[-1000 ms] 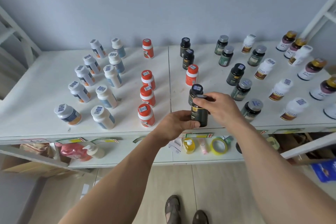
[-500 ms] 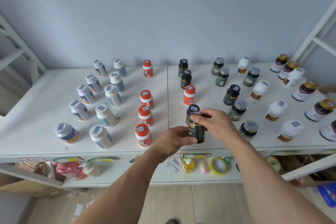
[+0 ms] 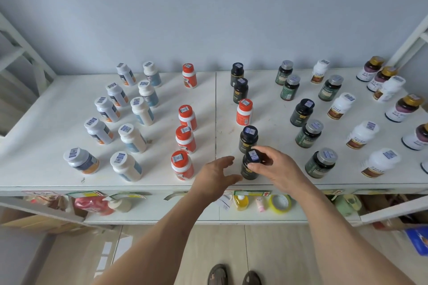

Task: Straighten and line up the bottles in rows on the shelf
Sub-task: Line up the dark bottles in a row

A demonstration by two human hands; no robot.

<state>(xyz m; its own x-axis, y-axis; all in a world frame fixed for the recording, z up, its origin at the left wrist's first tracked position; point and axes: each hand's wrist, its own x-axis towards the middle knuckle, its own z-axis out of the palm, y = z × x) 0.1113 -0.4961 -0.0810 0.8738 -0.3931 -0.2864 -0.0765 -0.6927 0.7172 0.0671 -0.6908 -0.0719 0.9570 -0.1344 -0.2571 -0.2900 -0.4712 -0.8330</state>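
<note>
Item: dark bottle (image 3: 250, 166), front of the black-capped column on the shelf (image 3: 41, 122), standing upright, long axis vertical. My right hand (image 3: 275, 168) is on it: thumb and fingers (image 3: 260, 149) curl round the cap from the right and above, pinching it. My left hand (image 3: 216, 174) sits just left of the bottle, fingers spread and relaxed, gripping nothing; whether the thumb touches the base I cannot tell. The right hand is the nearer. Look: near-black body, gold label band, black cap with 1 blue-and-white code sticker. Directly beyond the fingers stands its twin bottle (image 3: 247, 137), close behind, so I judge any nudge runs along that line.
</note>
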